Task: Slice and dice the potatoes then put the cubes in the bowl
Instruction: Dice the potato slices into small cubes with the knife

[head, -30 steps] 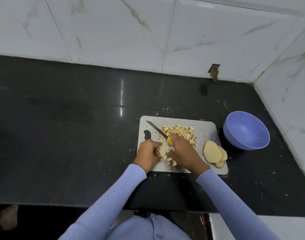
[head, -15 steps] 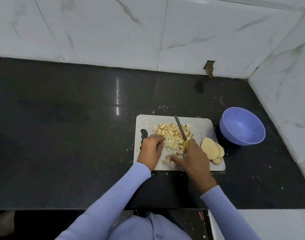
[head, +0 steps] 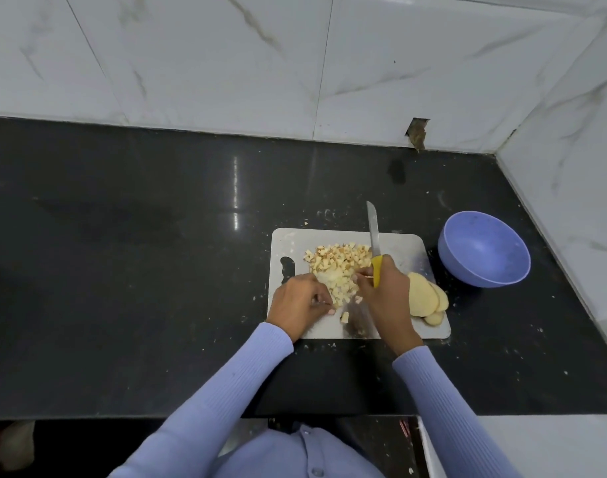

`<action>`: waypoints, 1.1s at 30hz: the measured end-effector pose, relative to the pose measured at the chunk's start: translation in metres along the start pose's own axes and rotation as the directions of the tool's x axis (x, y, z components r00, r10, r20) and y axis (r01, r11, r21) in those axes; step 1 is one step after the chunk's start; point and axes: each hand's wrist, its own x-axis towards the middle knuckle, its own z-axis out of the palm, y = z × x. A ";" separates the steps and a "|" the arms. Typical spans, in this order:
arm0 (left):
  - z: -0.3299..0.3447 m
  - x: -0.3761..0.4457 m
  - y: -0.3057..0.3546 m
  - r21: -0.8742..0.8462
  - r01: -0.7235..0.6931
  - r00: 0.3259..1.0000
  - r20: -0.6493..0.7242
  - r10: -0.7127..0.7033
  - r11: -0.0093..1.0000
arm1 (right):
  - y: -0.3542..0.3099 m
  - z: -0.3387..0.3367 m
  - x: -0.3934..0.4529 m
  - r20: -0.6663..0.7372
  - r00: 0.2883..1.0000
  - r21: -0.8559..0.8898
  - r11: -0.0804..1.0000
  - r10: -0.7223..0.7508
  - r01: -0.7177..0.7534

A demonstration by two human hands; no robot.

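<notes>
A grey cutting board (head: 402, 248) lies on the black counter. A pile of potato cubes (head: 340, 267) covers its middle, with one loose cube (head: 344, 317) nearer me. Several potato slices (head: 424, 298) are stacked at the board's right end. My right hand (head: 386, 294) grips the yellow-handled knife (head: 374, 241), blade pointing away past the board's far edge. My left hand (head: 300, 305) rests on the board's left part with curled fingers touching the near side of the cube pile. The purple bowl (head: 484, 250) stands to the right of the board and holds nothing.
White marble-tiled walls close the counter at the back and on the right. Small potato crumbs (head: 324, 215) lie on the black counter (head: 140, 270) just beyond the board. The counter's front edge runs just below my forearms.
The knife blade swung from pointing left over the cubes to pointing straight away. My right hand shifted right beside the pile. My left hand moved slightly left and nearer me.
</notes>
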 end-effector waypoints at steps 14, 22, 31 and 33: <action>0.000 0.014 0.000 -0.027 -0.056 0.978 -0.201 0.050 0.998 | 0.010 0.006 -0.037 0.153 0.987 -0.114 0.993 0.049 -0.031; -0.005 0.006 0.003 -0.045 -0.034 0.983 -0.184 0.025 0.998 | -0.004 0.001 0.002 -0.081 0.994 -0.044 0.996 -0.078 0.075; 0.007 0.025 0.036 0.054 -0.081 0.973 -0.211 0.090 0.995 | 0.017 -0.046 0.023 -0.098 0.995 0.237 0.971 0.002 0.022; 0.014 0.031 0.051 0.090 -0.127 0.975 -0.174 0.141 0.988 | 0.028 -0.065 0.023 -0.057 0.998 0.260 0.965 0.035 -0.019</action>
